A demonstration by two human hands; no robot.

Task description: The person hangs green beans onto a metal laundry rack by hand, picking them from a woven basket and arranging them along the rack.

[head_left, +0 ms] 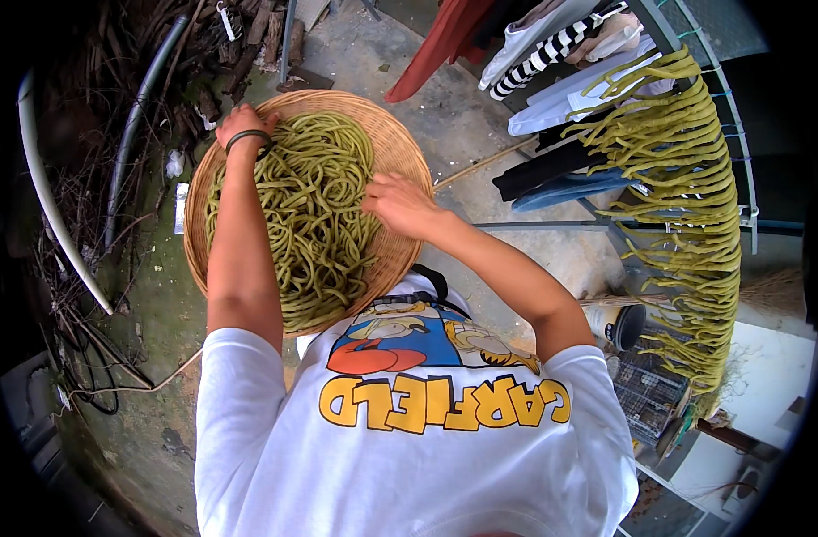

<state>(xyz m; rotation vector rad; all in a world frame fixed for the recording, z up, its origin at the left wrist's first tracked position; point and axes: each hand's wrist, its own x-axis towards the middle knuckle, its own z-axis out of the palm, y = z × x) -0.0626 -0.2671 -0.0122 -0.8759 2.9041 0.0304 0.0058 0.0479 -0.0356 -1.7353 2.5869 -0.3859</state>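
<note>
A round wicker basket (404,148) lies before me, heaped with limp, tangled green long beans (315,210). At its far left rim is my left hand (245,127), a dark bangle on the wrist. Its fingers are closed over the rim beside the beans. My right hand (398,203) reaches in over the right side of the basket. Those fingers are curled, with the tips at the right edge of the pile; whatever is between them is hidden.
More long beans (677,206) hang in a row over a metal rack at the right. Clothes (561,98) hang behind it, and a wire cage (646,394) stands below. Along the left lie firewood, twigs and a pale curved pipe (46,197). A thin metal bar (543,225) crosses right of the basket.
</note>
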